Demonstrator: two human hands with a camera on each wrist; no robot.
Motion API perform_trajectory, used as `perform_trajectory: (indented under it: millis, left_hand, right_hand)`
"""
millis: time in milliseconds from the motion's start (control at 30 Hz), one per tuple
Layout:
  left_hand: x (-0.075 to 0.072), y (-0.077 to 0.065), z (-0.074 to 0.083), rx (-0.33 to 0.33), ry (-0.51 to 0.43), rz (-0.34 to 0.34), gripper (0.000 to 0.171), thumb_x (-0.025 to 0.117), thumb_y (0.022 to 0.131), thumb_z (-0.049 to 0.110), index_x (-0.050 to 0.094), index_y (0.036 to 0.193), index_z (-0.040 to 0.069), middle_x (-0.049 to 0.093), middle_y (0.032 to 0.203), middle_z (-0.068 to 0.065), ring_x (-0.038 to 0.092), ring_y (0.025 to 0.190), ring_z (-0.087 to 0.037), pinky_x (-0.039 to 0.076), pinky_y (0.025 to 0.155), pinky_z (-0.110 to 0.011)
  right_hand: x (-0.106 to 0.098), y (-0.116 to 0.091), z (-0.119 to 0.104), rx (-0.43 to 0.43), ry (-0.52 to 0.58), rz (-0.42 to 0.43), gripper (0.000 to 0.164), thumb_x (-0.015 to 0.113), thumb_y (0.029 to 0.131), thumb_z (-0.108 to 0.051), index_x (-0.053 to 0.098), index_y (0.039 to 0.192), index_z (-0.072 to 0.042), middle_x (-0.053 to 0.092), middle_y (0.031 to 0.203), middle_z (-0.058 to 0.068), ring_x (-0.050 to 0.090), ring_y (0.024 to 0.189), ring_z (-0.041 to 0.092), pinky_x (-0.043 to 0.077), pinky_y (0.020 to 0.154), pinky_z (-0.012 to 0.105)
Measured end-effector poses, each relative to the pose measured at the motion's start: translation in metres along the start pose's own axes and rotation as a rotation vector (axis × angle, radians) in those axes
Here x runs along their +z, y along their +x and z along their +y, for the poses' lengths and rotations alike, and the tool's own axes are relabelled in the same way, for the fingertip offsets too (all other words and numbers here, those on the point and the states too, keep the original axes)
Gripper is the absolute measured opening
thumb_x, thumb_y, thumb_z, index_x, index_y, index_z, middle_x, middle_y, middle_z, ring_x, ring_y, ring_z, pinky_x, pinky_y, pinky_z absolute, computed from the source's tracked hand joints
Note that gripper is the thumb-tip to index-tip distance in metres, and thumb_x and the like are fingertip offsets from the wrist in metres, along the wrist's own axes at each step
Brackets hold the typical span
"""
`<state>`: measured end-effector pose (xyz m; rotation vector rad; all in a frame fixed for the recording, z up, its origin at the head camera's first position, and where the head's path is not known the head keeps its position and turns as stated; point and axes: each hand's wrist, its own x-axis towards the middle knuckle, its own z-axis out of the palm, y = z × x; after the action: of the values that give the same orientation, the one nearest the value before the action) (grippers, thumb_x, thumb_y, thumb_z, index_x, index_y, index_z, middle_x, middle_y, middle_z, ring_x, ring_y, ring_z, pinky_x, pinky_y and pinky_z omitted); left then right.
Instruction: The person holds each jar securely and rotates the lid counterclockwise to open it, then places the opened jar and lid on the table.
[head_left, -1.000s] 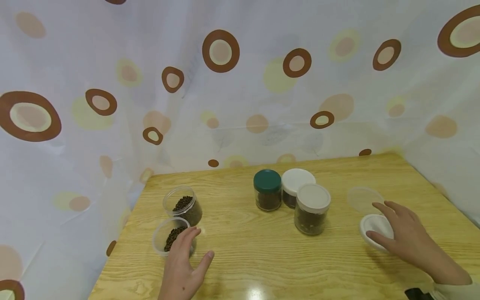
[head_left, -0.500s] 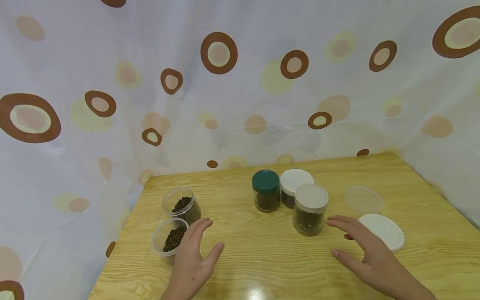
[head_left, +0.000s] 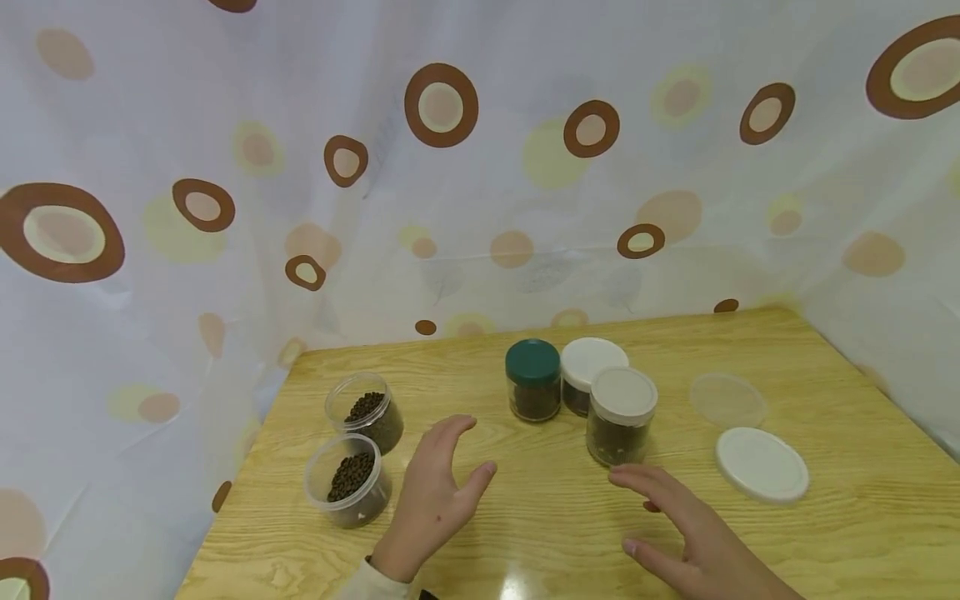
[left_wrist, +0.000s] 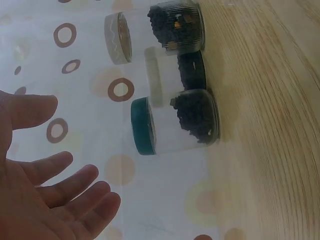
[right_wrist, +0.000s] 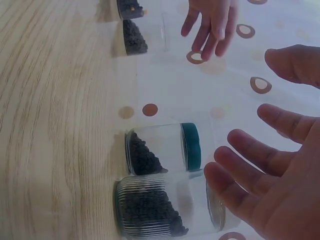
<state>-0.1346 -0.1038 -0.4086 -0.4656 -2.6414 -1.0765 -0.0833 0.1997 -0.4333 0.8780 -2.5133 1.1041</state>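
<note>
My left hand (head_left: 438, 500) hovers over the table, right of two open clear tubs, with its fingers spread and nothing in them. The near tub (head_left: 358, 500) and the far tub (head_left: 386, 425) hold dark brown beans that look like coffee beans. In front of the lidded jars, my right hand (head_left: 686, 533) is held in the air, fingers apart and holding nothing. Its fingertips are nearest to the ribbed jar with an off-white lid (head_left: 621, 421). Behind that stand a green-lidded jar (head_left: 533, 379) and a white-lidded jar (head_left: 592, 360), partly hidden. All three have dark contents.
A white lid (head_left: 761, 464) lies flat on the wooden table (head_left: 517, 492) at the right. Behind it lies a translucent lid (head_left: 727, 400). A patterned sheet (head_left: 465, 192) hangs behind the table and along both sides.
My right hand has left the white lid, which went from tilted to flat on the table, and moved left. My left hand has shifted right, away from the near tub.
</note>
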Motion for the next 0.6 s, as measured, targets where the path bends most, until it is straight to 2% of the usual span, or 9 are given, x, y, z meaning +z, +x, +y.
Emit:
perform_trajectory:
  millis: [133, 333, 433, 600]
  left_hand:
    - [0.018, 0.017, 0.007, -0.01, -0.039, -0.065, 0.049, 0.068, 0.093, 0.028, 0.055, 0.137, 0.01, 0.057, 0.139, -0.01, 0.051, 0.133, -0.032, 0.045, 0.107, -0.054]
    - [0.063, 0.04, 0.022, -0.012, -0.06, -0.149, 0.049, 0.065, 0.095, 0.029, 0.053, 0.139, 0.01, 0.057, 0.14, -0.008, 0.053, 0.132, -0.028, 0.047, 0.107, -0.047]
    - [0.082, 0.047, 0.028, -0.03, -0.064, -0.163, 0.05, 0.066, 0.095, 0.028, 0.053, 0.14, 0.01, 0.057, 0.14, -0.006, 0.054, 0.131, -0.026, 0.048, 0.106, -0.043]
    - [0.107, 0.057, 0.038, -0.08, -0.049, -0.176, 0.056, 0.069, 0.092, 0.031, 0.052, 0.142, 0.012, 0.055, 0.142, -0.003, 0.054, 0.132, -0.024, 0.05, 0.105, -0.041]
  right_hand:
    - [0.001, 0.001, 0.001, -0.009, -0.004, 0.012, 0.07, 0.076, 0.084, -0.006, 0.046, 0.146, -0.02, 0.05, 0.141, -0.014, 0.043, 0.126, -0.012, 0.053, 0.081, 0.022]
    - [0.002, 0.0, 0.004, 0.015, 0.003, 0.03, 0.07, 0.076, 0.083, -0.005, 0.047, 0.145, -0.019, 0.048, 0.141, -0.019, 0.042, 0.125, -0.014, 0.054, 0.079, 0.021]
    - [0.001, -0.001, 0.005, 0.012, 0.004, 0.044, 0.07, 0.076, 0.082, -0.004, 0.047, 0.145, -0.018, 0.048, 0.14, -0.02, 0.043, 0.124, -0.014, 0.054, 0.078, 0.021]
    - [-0.001, -0.001, 0.005, -0.003, 0.003, 0.089, 0.072, 0.077, 0.079, 0.001, 0.049, 0.143, -0.014, 0.048, 0.139, -0.022, 0.045, 0.121, -0.014, 0.053, 0.078, 0.018]
